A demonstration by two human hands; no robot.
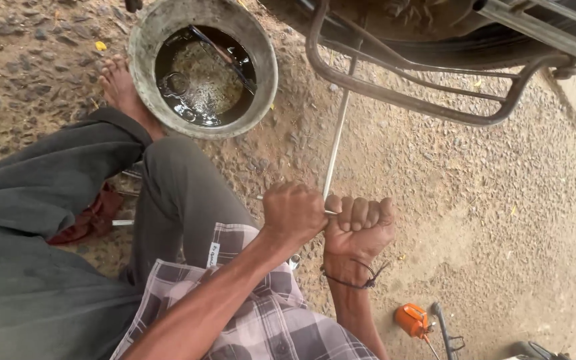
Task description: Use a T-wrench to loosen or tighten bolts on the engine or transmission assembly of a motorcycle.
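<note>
A: Hand pose?

B: Both fisted on the cross handle of a long metal rod (pixel 337 143). Left hand (pixel 293 212) knuckles up, forearm coming in from lower left. Right hand (pixel 360 227) just beside it, fingers curled over, thread band at the wrist, forearm straight down out of view.

A: Grip?

B: Fully closed on the handle, both hands. The two fists nearly touch.

A: Where does the rod run?

B: Up from the fists to under the vehicle's metal frame (pixel 421 100). Far tip is hidden.

A: Surroundings?

B: Round basin (pixel 143 40) of dark oily liquid beside a bare foot (pixel 120 87), upper left. Small orange tool (pixel 413 320) on the gravel, lower right.
</note>
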